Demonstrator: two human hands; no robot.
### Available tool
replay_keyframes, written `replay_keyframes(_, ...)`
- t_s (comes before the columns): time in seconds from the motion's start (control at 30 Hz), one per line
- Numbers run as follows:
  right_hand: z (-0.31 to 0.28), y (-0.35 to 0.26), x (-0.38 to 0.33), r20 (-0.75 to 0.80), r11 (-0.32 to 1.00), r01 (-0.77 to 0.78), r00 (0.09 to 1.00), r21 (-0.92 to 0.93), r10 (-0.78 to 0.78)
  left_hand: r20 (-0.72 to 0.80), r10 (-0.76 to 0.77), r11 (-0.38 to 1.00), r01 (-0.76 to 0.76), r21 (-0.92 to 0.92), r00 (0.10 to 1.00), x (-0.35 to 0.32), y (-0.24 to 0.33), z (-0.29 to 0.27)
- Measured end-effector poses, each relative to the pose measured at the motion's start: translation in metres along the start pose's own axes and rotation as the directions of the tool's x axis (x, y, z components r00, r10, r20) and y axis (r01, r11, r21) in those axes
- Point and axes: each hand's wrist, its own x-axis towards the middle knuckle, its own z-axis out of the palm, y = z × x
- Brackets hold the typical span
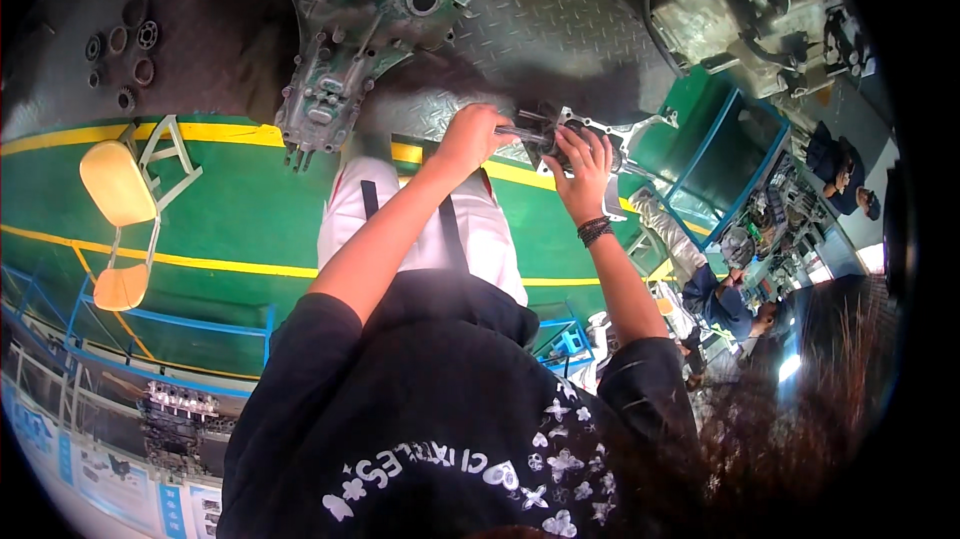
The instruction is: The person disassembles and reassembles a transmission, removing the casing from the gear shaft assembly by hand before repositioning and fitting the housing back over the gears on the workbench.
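Observation:
My left hand (468,143) is closed round one end of a slim, shiny metal rod (520,133). The rod points right, to a grey cast-metal housing (632,127) at the edge of the metal-topped bench. My right hand (582,171) lies over that housing, its fingers bent on a dark part inside and its thumb apart from them. What sits under these fingers is mostly hidden. To the left, a larger cast-metal gearbox case (335,69) lies on the bench, one end reaching out over the bench's edge.
Several gears and rings (143,35) lie on the bench at far left. A green cart with a blue frame (715,164) stands to the right. Behind on the left is a yellow chair (118,182). Other people (722,301) work at the right. Large metal castings (760,24) fill the upper right.

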Motion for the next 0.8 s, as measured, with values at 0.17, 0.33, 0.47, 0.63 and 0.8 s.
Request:
replay_keyframes(0.17,0.000,-0.005,0.004,0.013,1.000,0.010,1.000,-0.029,-0.010,0.029,0.015,0.998,-0.016,0.056,0.999,0.001,-0.009,0.000)
replay_keyframes(0.33,0.000,0.003,0.001,0.031,1.000,0.007,1.000,-0.027,-0.006,0.111,-0.007,0.997,-0.001,0.073,0.994,0.006,-0.001,-0.002)
replay_keyframes(0.47,0.003,0.003,0.001,0.023,1.000,0.019,1.000,-0.021,-0.019,0.071,-0.018,0.998,0.013,0.069,0.997,0.004,-0.001,0.001)
replay_keyframes(0.63,0.015,-0.001,-0.004,-0.012,0.999,-0.004,1.000,0.032,0.005,0.043,0.024,0.999,-0.026,0.045,0.999,0.004,0.001,0.002)
replay_keyframes(0.8,0.019,-0.018,0.004,-0.047,0.992,-0.125,0.991,0.021,0.126,-0.006,0.044,0.999,-0.044,-0.008,0.999,0.000,-0.002,0.002)
